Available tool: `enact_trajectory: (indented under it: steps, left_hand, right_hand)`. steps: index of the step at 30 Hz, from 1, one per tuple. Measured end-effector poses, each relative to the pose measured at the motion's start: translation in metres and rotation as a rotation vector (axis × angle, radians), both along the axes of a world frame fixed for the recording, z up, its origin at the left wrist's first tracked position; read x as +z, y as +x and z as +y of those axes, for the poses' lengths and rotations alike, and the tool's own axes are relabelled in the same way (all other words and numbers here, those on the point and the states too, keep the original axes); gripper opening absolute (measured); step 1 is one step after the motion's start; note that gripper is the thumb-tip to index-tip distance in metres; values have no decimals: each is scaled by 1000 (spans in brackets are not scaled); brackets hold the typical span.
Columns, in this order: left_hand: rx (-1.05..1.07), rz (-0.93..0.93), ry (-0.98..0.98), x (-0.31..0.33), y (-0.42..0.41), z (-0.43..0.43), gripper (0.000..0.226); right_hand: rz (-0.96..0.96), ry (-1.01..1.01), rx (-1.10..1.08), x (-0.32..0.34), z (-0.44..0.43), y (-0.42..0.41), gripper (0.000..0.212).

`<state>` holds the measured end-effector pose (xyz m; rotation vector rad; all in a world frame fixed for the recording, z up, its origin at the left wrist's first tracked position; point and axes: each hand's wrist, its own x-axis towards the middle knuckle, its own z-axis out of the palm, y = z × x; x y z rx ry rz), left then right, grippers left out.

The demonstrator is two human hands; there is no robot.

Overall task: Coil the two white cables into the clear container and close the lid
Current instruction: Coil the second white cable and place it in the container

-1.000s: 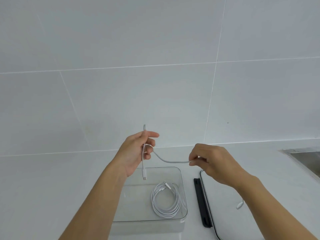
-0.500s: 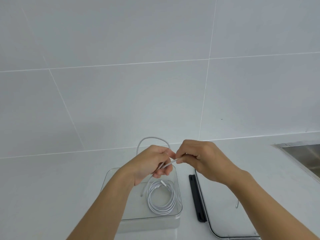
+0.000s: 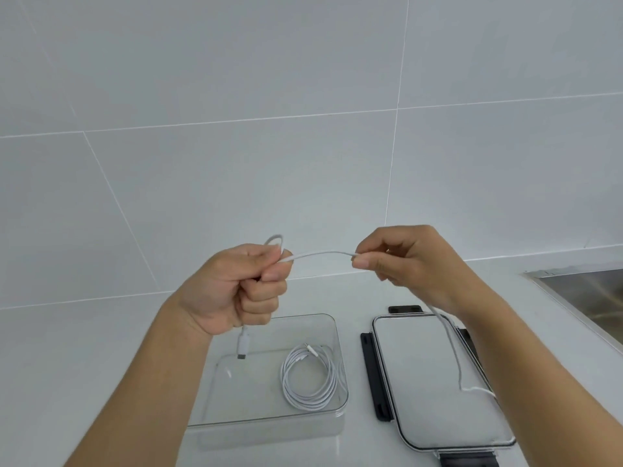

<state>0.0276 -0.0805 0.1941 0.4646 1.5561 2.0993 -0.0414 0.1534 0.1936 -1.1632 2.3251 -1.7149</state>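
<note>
One white cable (image 3: 308,375) lies coiled in the right half of the open clear container (image 3: 332,323). I hold the second white cable (image 3: 322,254) in the air above it. My left hand (image 3: 236,288) is a fist around a small loop, with the plug (image 3: 242,345) hanging below it over the container. My right hand (image 3: 414,261) pinches the cable further along. The rest of that cable trails down over the lid (image 3: 435,382), which lies flat right of the container.
The lid has black clasps (image 3: 374,375) along its edges. A steel sink (image 3: 593,298) is set into the white counter at the far right. A tiled wall stands close behind.
My hands met over the container half a second ago and have drawn apart again. The loop now sits in my left fist, and a straight length of cable spans the gap.
</note>
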Motion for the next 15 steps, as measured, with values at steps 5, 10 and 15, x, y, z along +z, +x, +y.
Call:
enact_trajectory:
  steps: [5, 10, 15]
  left_hand:
    - [-239, -105, 248, -2, -5, 10, 28]
    - [-234, -83, 372, 3, -2, 18, 25]
    - [-172, -57, 392, 7, -2, 16, 24]
  right_hand:
    - [151, 51, -120, 5, -3, -1, 9]
    - [-59, 122, 89, 3, 1, -3, 11]
    - [-296, 403, 260, -12, 48, -14, 12]
